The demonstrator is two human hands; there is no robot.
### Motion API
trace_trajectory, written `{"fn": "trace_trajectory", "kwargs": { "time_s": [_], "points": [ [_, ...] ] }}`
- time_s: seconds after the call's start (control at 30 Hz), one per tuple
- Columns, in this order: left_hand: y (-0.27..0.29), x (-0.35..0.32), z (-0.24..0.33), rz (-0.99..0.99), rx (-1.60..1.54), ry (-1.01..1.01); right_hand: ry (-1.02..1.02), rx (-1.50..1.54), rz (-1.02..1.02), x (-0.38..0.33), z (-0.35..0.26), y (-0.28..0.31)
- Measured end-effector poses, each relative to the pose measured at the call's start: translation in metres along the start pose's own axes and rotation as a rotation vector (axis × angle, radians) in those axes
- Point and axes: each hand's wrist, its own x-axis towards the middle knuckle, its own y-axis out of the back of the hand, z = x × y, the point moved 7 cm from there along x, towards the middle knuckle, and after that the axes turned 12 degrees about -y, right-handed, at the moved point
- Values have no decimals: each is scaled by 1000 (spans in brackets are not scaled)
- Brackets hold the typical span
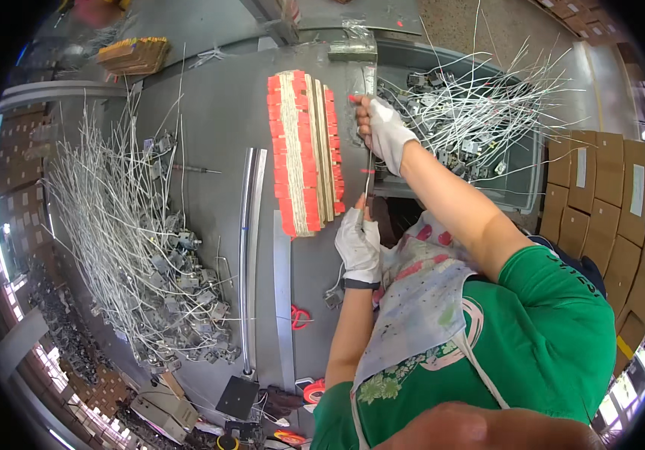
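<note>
My right hand (386,131), in a white glove, is closed on the upper end of a thin wire (368,174) at the edge of the grey worktable (210,127). My left hand (358,244), also gloved with the fingertips bare, pinches the lower end of the same wire, which runs straight between the two hands. Just left of the hands lies a flat row of wires with red tags (303,154), bound by tan strips.
A large heap of white wires with metal parts (135,247) covers the table's left side. A grey bin (521,176) beyond my right hand holds more such wires. Metal rails (251,255), red scissors (300,316), cardboard boxes (607,202), and a tan stack (135,52) are nearby.
</note>
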Motion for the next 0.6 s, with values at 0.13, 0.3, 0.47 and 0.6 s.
{"fn": "trace_trajectory", "kwargs": {
  "time_s": [0.13, 0.3, 0.47, 0.6],
  "points": [
    [-10, 15, 6, 140, 47, -184, -7, -15, -83, 13, -8, 5],
    [-18, 24, 8, 204, 26, -186, 57, -221, -51, -7, -9, 23],
    [-30, 21, 1, 153, -9, -140, 83, -521, -49, -46, 15, 73],
    [-28, 23, 4, 150, 56, -151, -103, -405, -65, -72, 45, 73]
  ]
}}
